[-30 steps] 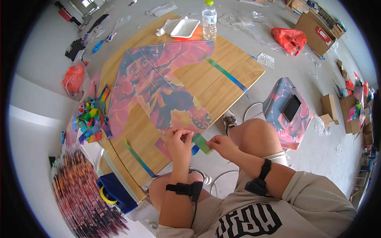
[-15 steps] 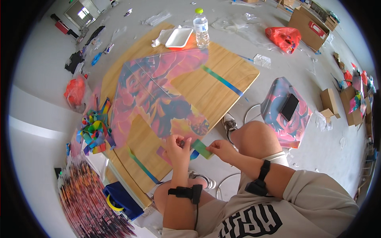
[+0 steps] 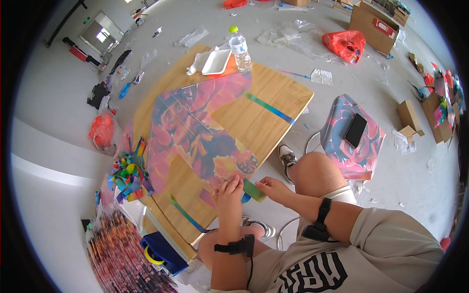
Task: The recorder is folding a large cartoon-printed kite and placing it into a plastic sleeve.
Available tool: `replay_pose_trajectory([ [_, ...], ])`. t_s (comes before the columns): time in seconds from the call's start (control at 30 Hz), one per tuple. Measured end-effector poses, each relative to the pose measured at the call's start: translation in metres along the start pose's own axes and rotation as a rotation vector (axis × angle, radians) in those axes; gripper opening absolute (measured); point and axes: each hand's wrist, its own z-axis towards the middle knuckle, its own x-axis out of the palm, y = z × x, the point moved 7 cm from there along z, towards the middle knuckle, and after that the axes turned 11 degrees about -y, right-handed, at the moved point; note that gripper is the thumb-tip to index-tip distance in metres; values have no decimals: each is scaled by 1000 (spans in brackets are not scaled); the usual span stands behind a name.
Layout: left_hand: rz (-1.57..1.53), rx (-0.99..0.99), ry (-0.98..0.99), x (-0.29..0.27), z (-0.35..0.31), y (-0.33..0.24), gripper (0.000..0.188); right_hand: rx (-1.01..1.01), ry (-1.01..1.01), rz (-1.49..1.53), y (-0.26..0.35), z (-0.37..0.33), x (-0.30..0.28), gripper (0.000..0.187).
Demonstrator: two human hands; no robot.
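Note:
At the near edge of the wooden table [image 3: 288,97], a rainbow-coloured strip of ribbon [image 3: 253,191] runs between my hands, its green end to the right. My right hand [image 3: 274,190] pinches that green end between thumb and fingers. My left hand [image 3: 227,198] is closed over the strip's middle, fingers bent and together; its thumb is mostly hidden. A pink part of the strip shows left of that hand. Beneath lies a translucent printed sheet [image 3: 195,141] in pink and dark colours. Two green-to-blue strips, a right one [image 3: 270,108] and a left one [image 3: 188,215], lie across the table.
A water bottle [image 3: 240,51] and a white tray [image 3: 216,62] stand at the far edge. Curled rainbow ribbons [image 3: 129,176] heap at the left. A phone [image 3: 356,130] rests on a covered stool [image 3: 337,156] to the right. A blue tape dispenser [image 3: 166,251] sits lower left.
My left hand has turned from a raised pinch to lying lower, its fingers folded over the strip. The right hand keeps its hold on the green end. The whole view has shifted slightly.

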Motion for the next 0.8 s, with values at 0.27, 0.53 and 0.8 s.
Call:
replay_pose_trajectory([
  [0.27,250,129,73,12,-10,-22,40,-25,160,-163,-1,-10,-3,70],
  [0.53,-473,-397,160,11,-8,20,54,-99,223,144,-29,-18,-3,57],
  [0.8,-416,-448,-152,1,-60,-6,86,-258,348,271,8,-55,-27,30],
])
